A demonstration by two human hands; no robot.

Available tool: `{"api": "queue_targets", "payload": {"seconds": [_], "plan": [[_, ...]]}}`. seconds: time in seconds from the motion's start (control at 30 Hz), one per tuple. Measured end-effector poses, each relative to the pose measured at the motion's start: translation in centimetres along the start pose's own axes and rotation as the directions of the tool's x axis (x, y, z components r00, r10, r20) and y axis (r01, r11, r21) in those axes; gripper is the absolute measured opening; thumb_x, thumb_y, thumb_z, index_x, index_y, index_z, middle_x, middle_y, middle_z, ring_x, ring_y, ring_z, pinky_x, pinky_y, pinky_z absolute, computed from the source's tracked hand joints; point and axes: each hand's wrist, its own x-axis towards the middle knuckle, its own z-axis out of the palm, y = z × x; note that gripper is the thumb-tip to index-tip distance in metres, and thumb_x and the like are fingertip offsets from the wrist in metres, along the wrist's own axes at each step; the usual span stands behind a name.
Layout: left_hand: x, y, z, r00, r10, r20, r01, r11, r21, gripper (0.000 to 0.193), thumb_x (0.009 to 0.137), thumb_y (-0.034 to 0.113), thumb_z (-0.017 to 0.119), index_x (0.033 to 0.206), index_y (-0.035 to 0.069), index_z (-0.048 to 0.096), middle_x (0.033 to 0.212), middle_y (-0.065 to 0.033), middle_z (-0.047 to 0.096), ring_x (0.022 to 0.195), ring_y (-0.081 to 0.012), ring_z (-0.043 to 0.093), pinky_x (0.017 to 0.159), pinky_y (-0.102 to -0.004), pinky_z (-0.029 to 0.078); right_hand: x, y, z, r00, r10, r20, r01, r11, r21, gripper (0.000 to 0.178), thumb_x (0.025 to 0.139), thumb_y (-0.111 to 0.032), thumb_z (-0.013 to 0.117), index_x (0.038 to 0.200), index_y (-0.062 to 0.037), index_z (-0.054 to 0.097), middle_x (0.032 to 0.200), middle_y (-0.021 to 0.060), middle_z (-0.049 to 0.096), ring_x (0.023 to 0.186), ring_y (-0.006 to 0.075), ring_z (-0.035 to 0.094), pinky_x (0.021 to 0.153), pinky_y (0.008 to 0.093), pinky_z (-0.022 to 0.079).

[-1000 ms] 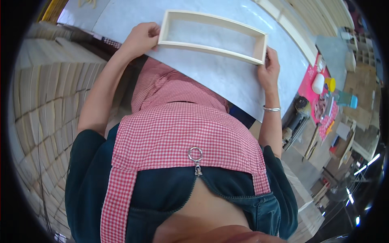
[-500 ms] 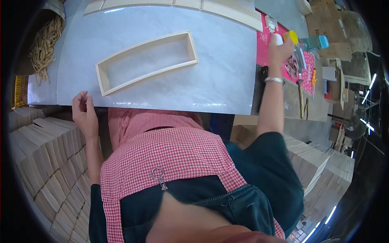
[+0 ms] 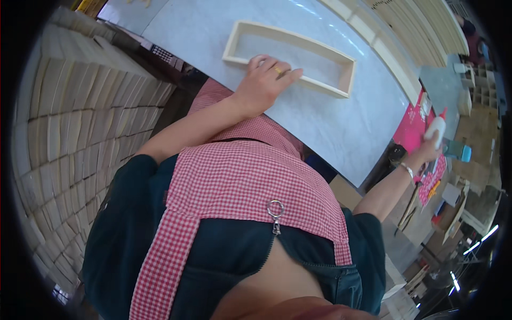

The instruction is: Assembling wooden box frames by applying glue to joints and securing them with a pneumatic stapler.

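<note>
A long, shallow frame of pale wood [image 3: 325, 88] lies on the light marbled tabletop [image 3: 341, 133]. Over its near side rests my left hand [image 3: 264, 82], a ring on one finger; the fingers bend over that rail and the thumb points right along it. The fingertips are partly hidden. Out to the right, my right hand [image 3: 425, 149] is closed round a white squeeze bottle [image 3: 436, 129] with a red nozzle pointing up. A clear blue-green bottle with a blue cap [image 3: 458, 151] stands just beside that hand.
Long wooden strips [image 3: 378, 45] run along the table's far side. At the right are a pink sheet [image 3: 409, 128] and a dark round object [image 3: 396, 153] by the table edge. Tall stacks of wooden pieces [image 3: 80, 133] fill the left. Cardboard [image 3: 482, 136] leans at the far right.
The view has turned. My left hand has come from below the table edge onto the frame's near side. My right hand has taken up the white bottle; a yellow-topped item by it no longer shows.
</note>
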Motion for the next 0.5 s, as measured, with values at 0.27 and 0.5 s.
{"api": "queue_targets", "payload": {"seconds": [0.27, 0.5], "plan": [[1.6, 0.0, 0.9, 0.953, 0.23, -0.198, -0.209, 0.97, 0.121, 0.039, 0.09, 0.018, 0.063, 0.129, 0.013, 0.062, 0.125, -0.0076, 0.06, 0.119, -0.0239, 0.053, 0.116, -0.0488, 0.029, -14.9, -4.2, 4.9, 0.932, -0.075, 0.355, -0.064, 0.929, 0.365, 0.052, 0.089, -0.021, 0.076, 0.127, 0.0016, 0.05, 0.106, 0.0192, 0.061, 0.075, 0.0229, 0.065, 0.058, 0.0262, 0.056], [-1.4, 0.8, 0.6, 0.976, 0.187, -0.112, -0.188, 0.982, 0.004, 0.044, 0.087, 0.024, 0.067, 0.128, 0.01, 0.06, 0.136, -0.0137, 0.055, 0.131, -0.0303, 0.047, 0.12, -0.0542, 0.027, -27.2, -7.4, 10.2, 0.604, -0.212, 0.768, 0.068, 0.974, 0.215, 0.051, 0.085, -0.015, 0.075, 0.129, -0.0035, 0.052, 0.113, 0.0151, 0.061, 0.09, 0.0258, 0.064, 0.069, 0.0327, 0.057]]}}
